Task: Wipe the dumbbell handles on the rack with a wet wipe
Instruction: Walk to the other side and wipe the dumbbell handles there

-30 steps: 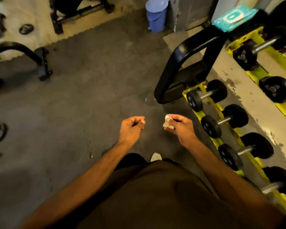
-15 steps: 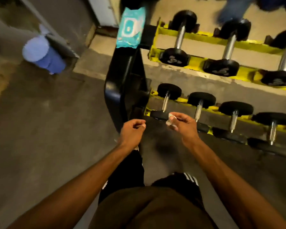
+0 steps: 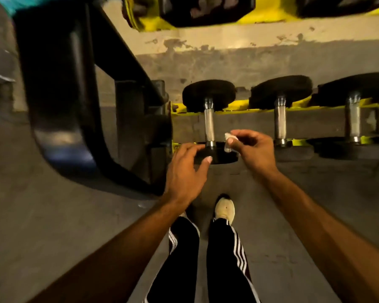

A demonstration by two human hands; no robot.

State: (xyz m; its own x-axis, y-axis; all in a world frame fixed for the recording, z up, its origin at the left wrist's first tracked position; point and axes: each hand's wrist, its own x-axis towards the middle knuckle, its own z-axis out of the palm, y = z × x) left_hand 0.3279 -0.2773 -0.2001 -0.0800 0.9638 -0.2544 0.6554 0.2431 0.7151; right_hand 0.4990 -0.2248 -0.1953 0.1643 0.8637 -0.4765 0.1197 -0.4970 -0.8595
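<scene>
Wet wipe (image 3: pixel 228 141): small white wad pinched in the right hand (image 3: pixel 253 149), just beside the leftmost dumbbell handle (image 3: pixel 208 123) on the lower rack tier (image 3: pixel 241 106), not touching it.
Left hand (image 3: pixel 184 171): fingers loosely spread, holding nothing, over that dumbbell's near head; contact unclear.
Done: seemingly no handle wiped yet.
Left: this handle, the neighbouring handles (image 3: pixel 280 121), and the upper tier (image 3: pixel 153 25).

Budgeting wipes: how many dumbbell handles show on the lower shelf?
3 steel dumbbell handles: left handle, beside the right hand pinching a white wet wipe; middle handle; right handle. More may lie off-frame.
</scene>
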